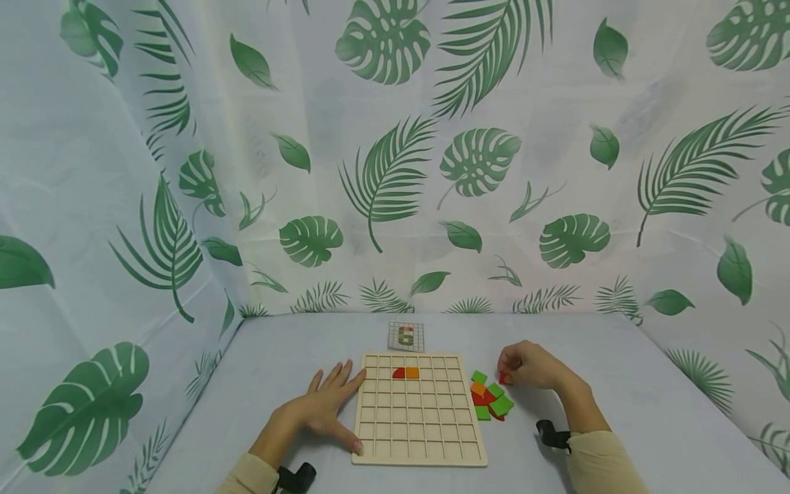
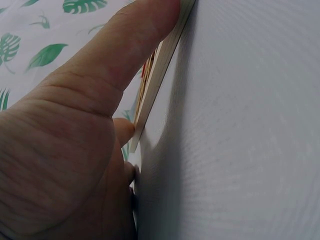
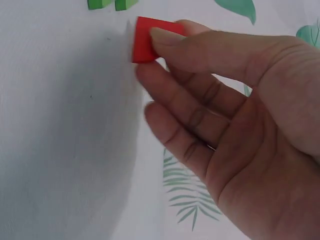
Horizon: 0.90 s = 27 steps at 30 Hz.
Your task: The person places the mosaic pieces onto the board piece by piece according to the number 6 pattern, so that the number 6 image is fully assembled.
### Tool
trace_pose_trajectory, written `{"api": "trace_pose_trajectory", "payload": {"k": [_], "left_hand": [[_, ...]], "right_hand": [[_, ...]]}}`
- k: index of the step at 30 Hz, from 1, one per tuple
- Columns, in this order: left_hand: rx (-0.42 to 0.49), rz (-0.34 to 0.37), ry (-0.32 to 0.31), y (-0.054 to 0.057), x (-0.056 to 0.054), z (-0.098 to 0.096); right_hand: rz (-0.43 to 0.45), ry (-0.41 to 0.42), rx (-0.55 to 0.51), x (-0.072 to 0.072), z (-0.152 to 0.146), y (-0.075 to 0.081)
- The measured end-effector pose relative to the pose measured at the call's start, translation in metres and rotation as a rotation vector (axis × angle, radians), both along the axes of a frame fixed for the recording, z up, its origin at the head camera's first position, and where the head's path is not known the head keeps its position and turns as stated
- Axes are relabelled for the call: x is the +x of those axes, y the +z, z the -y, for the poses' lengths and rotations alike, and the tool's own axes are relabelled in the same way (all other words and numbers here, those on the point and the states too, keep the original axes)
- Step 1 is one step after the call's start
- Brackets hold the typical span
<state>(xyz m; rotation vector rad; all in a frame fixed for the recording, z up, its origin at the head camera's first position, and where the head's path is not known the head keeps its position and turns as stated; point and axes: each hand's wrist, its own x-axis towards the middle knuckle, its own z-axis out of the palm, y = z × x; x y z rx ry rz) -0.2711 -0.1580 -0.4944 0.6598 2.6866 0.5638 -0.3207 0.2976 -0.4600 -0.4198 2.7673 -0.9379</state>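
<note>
A pale wooden grid board (image 1: 420, 432) lies on the table, with a red rounded tile (image 1: 399, 373) and an orange square tile (image 1: 412, 373) side by side in its upper row. My left hand (image 1: 328, 405) is spread at the board's left edge, thumb and a fingertip touching its rim; the left wrist view shows the thumb (image 2: 135, 35) against the board's side. Right of the board, my right hand (image 1: 533, 366) pinches a red tile (image 3: 145, 42) between thumb and fingers. Close by lies a loose pile of green tiles (image 1: 503, 405), red ones and an orange one.
Behind the board lies a small pattern card (image 1: 405, 336) with a coloured figure 6 on a grid. Leaf-printed cloth (image 1: 395, 274) hangs at the back and sides of the white table (image 1: 296, 343). Black wrist cameras (image 1: 551, 435) sit at both sleeves.
</note>
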Motion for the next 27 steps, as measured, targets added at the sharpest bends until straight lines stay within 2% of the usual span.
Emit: {"api": "trace_pose_trajectory", "payload": {"k": [9,21,27], "left_hand": [[0.030,-0.002,-0.020,0.002,0.002,0.001],[0.025,0.004,0.002,0.003,0.003,-0.001],[0.023,0.005,0.003,0.001,0.002,0.000]], "right_hand": [[-0.144,0.058,-0.147,-0.010,0.017,0.000],[-0.205,0.143,-0.206,-0.016,0.055,-0.004],[-0.202,0.169,-0.231,-0.019,0.075,-0.006]]}}
